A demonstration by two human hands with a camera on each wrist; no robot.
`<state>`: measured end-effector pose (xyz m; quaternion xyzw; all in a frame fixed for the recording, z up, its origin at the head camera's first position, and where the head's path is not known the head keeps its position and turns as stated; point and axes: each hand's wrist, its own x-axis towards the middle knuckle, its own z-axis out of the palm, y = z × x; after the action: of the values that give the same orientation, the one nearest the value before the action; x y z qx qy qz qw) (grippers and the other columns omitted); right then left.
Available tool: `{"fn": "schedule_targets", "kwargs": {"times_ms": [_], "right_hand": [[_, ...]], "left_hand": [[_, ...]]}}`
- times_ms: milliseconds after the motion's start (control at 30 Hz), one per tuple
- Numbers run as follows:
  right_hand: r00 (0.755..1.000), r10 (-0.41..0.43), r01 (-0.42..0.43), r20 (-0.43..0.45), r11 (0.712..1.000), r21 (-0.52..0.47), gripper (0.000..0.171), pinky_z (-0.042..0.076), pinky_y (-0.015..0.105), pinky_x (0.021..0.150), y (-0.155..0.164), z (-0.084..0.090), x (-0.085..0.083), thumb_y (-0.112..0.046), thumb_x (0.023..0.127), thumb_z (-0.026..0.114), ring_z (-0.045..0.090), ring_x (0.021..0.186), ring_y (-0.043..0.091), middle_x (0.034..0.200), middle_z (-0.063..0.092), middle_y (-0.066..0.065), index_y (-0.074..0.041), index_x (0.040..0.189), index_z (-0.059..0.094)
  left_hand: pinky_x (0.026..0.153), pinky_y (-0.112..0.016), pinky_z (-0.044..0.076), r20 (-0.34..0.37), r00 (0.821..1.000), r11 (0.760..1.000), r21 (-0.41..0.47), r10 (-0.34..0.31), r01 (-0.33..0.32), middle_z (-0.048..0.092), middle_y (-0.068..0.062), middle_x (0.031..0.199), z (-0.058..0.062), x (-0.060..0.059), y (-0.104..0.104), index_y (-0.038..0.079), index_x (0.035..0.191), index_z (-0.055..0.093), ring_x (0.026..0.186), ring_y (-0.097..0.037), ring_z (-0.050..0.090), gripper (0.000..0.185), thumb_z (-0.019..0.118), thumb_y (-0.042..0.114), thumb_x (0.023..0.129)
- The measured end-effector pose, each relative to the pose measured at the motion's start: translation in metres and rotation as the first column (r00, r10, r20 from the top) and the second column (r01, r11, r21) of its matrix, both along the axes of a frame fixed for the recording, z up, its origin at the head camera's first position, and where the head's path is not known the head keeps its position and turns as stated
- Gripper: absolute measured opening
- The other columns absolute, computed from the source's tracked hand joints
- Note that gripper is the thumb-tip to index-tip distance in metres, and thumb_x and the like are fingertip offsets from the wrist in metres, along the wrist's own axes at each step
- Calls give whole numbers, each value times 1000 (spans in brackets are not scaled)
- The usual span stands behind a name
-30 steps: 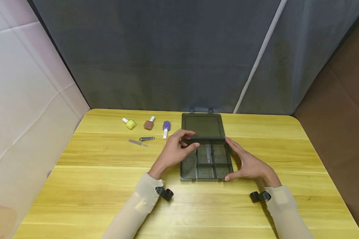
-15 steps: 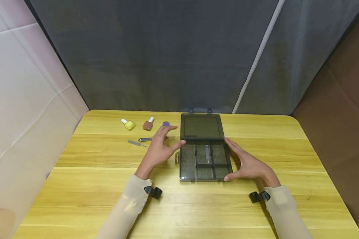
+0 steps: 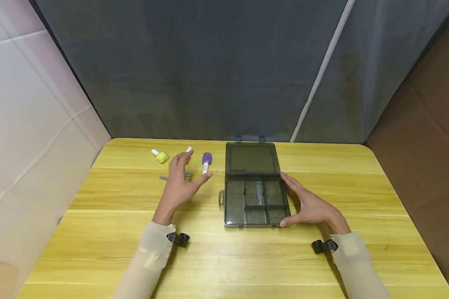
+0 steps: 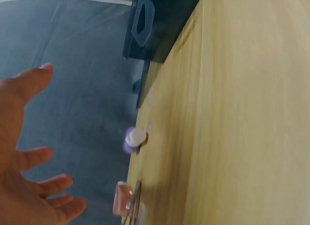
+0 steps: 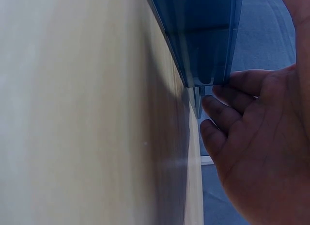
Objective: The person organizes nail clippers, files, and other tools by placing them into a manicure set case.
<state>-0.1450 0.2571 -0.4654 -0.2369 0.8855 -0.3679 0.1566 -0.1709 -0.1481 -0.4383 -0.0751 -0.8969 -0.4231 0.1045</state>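
Note:
My left hand (image 3: pixel 179 185), fingers spread and holding nothing, hovers left of the box among the manicure things. It covers most of the brown nail polish bottle (image 4: pixel 122 199) and parts of the nail clipper (image 3: pixel 188 175) and nail file (image 3: pixel 163 178) in the head view. A purple nail polish bottle (image 3: pixel 207 158) lies just beyond its thumb; a yellow one (image 3: pixel 161 156) lies farther left. My right hand (image 3: pixel 314 205) rests along the right side of the smoky plastic compartment box (image 3: pixel 235 199), thumb at the front corner, fingertips at the side near the hinge.
The box lid (image 3: pixel 252 158) lies folded back toward the dark curtain (image 3: pixel 194 74). A narrow pale strip (image 3: pixel 260 193) shows in a middle compartment. A handle (image 3: pixel 221 198) sticks out from the box's left side. Everything stands on a wooden table (image 3: pixel 224 261).
My left hand has moved left, from over the box to over the nail clipper and brown bottle. The purple bottle shows again. My right hand and the box have stayed put.

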Motion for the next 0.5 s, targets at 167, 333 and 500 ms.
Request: {"fn": "schedule_targets", "kwargs": {"times_ms": [167, 333, 500], "right_hand": [[1000, 3, -3, 4, 1000, -6, 142, 25, 69, 120, -1, 0, 0, -60, 63, 93, 10, 159, 38, 175, -1, 0, -26, 167, 2], [1000, 5, -5, 5, 1000, -4, 141, 26, 69, 120, -2, 0, -1, -59, 64, 93, 11, 159, 37, 175, -1, -1, -26, 167, 3], [1000, 5, -5, 5, 1000, -3, 141, 26, 69, 120, -3, 0, 0, -59, 64, 93, 11, 159, 37, 175, -1, -2, -27, 167, 3]], "left_hand": [[112, -57, 31, -65, 997, 999, 40, 31, -28, 50, -20, 135, -7, -2, -14, 7, 142, 49, 133, -39, 37, 73, 86, 30, 84], [117, -63, 27, 12, 996, 995, 26, 92, -92, 41, -24, 150, -12, 3, -27, 2, 152, 40, 145, -45, 27, 84, 83, 34, 86], [119, -63, 30, 127, 978, 985, 21, 168, -172, 29, -28, 159, -18, 6, -40, 1, 158, 30, 150, -45, 22, 99, 83, 41, 85]]}}
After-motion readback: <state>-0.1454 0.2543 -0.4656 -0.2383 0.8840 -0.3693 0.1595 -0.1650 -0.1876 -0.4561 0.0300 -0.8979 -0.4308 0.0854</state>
